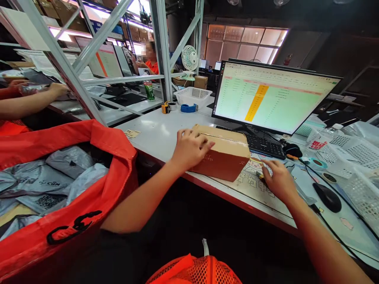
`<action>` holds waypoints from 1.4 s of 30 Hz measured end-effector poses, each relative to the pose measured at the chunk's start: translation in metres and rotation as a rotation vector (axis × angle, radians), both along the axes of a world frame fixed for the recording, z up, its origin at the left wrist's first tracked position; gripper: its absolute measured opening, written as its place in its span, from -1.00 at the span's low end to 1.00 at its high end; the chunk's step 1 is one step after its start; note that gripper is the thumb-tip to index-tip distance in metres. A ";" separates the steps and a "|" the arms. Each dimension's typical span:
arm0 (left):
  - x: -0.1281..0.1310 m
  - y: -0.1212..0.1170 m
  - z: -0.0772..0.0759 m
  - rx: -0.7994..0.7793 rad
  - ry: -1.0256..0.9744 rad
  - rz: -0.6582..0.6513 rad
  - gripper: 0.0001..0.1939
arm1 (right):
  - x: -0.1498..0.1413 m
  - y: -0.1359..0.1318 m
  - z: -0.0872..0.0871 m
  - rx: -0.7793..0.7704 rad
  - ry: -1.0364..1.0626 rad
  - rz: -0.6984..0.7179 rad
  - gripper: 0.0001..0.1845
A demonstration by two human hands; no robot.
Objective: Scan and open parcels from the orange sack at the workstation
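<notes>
left hand [192, 149] fingers spread, steadying cardboard carton [226, 139], 12 o'clock | right hand [278, 180] reaching at carton's 4 o'clock, can't tell if pinching | even pressing probably best

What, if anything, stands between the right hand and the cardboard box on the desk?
Nothing large does. Between the right hand and the cardboard box, printed mat shows, with a small item near that hand, too unclear to name.
</notes>
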State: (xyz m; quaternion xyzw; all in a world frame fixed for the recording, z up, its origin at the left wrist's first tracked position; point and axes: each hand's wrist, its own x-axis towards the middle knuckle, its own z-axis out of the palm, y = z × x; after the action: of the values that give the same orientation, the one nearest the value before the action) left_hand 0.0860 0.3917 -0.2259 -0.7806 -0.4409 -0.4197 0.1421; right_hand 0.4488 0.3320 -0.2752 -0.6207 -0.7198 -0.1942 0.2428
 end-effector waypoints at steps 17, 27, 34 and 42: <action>0.006 0.091 0.095 -0.084 0.356 -0.067 -0.54 | -0.123 -0.001 0.042 0.180 0.044 0.588 -0.82; 0.022 0.182 0.099 -0.564 0.249 -0.092 -0.48 | -0.120 0.033 0.098 -0.200 0.082 0.463 -0.72; -0.002 0.195 0.050 -0.695 0.169 -0.240 -0.48 | -0.139 -0.056 0.039 0.281 -0.162 0.410 -0.50; 0.002 0.139 0.072 -0.063 0.028 -0.203 -0.69 | -0.103 -0.052 0.077 -0.151 0.020 0.710 -0.71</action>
State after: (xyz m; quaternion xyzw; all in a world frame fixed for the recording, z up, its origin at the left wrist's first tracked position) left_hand 0.0883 0.5302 -0.1544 -0.8312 -0.3704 -0.4068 0.0803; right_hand 0.3463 0.2796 -0.1979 -0.3501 -0.9004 -0.0380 0.2556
